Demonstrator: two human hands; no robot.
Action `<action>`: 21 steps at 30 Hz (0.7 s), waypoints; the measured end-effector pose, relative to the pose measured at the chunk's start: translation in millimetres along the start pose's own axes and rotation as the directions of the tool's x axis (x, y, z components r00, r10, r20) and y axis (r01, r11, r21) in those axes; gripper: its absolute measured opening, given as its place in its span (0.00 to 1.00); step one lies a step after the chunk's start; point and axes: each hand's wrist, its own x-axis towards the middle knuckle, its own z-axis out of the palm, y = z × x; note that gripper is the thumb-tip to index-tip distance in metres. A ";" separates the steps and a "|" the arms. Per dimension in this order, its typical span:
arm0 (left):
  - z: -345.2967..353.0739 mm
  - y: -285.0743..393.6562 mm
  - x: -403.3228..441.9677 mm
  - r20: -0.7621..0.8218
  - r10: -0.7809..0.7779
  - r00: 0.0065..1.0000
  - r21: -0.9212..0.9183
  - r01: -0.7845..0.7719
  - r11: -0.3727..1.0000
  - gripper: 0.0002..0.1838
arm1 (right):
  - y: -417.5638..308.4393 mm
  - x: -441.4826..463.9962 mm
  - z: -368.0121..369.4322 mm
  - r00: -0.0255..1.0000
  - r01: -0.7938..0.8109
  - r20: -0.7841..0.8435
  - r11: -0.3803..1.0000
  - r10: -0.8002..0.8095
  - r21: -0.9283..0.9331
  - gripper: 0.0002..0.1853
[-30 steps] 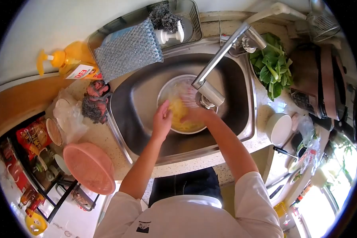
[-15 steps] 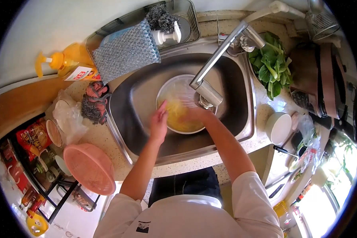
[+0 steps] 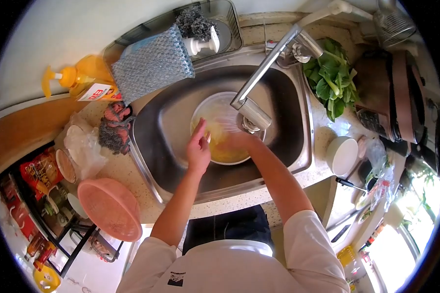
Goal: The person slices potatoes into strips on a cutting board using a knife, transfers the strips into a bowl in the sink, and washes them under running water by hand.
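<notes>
A round pale bowl (image 3: 208,103) sits in the metal sink (image 3: 166,132) under the tap (image 3: 256,113), and water streams into it. Inside the bowl is a blurred mass of yellow pieces (image 3: 219,132), too smeared to name. My left hand (image 3: 199,149) is at the bowl's left rim, its fingers stretched upward and apart from the thumb, with nothing plainly gripped. Over the lower right of the bowl, my right hand (image 3: 237,141) reaches into the yellow pieces. Its fingers are smeared by motion and partly hidden.
A pink basin (image 3: 110,210) stands left of the sink, near a scouring cloth (image 3: 116,128). Behind are a yellow pump bottle (image 3: 83,75) and a grey sponge cloth (image 3: 154,63) on a rack. Leafy greens (image 3: 331,83) and a white bowl (image 3: 341,156) lie to the right.
My left hand has shifted slightly right and down, its fingers now more upright at the rim. My right hand stays in the bowl, still blurred. The view has moved slightly.
</notes>
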 end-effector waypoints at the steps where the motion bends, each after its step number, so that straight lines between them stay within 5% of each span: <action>1: 2.3 -4.0 0.3 -0.010 0.026 1.000 0.056 -0.026 0.998 0.31 | 0.7 1.1 0.3 1.000 -0.018 0.026 1.000 0.018 0.000 0.58; 6: 11.8 -8.0 3.6 -0.036 -0.026 0.999 0.358 0.037 0.933 0.31 | 10.5 16.0 9.2 0.990 -0.041 0.124 0.985 0.062 -0.171 0.58; 11: 10.6 2.1 3.3 0.074 0.134 0.988 0.540 -0.153 0.828 0.30 | 29.9 28.8 21.8 0.982 -0.015 0.184 0.995 0.033 -0.101 0.59; 13: 4.0 11.6 -1.2 0.114 0.197 0.974 0.593 -0.226 0.773 0.30 | 41.5 31.8 29.8 0.973 -0.026 0.224 0.939 -0.055 0.343 0.59; 14: -6.1 11.7 -3.9 0.127 0.258 0.958 0.604 -0.281 0.746 0.30 | 62.9 40.7 43.0 0.957 -0.074 0.248 0.699 -0.151 0.711 0.58; 16: -22.3 10.8 -8.0 0.035 0.332 0.943 0.638 -0.277 0.718 0.30 | 62.6 40.6 44.2 0.965 -0.092 0.226 0.634 -0.133 0.768 0.57; 17: -29.0 9.9 -9.8 -0.070 0.343 0.937 0.656 -0.216 0.723 0.29 | 39.9 29.6 31.3 0.983 -0.069 0.181 0.864 -0.026 0.499 0.57; 19: -44.7 3.8 -14.0 -0.177 0.304 0.936 0.749 -0.072 0.659 0.33 | 9.0 11.0 10.3 0.993 -0.073 0.102 0.991 0.061 0.115 0.57; 21: -38.7 19.3 -12.7 -0.300 -0.308 0.903 0.348 0.404 0.846 0.31 | -9.6 -0.1 -4.1 0.992 -0.053 0.113 0.998 0.051 0.021 0.54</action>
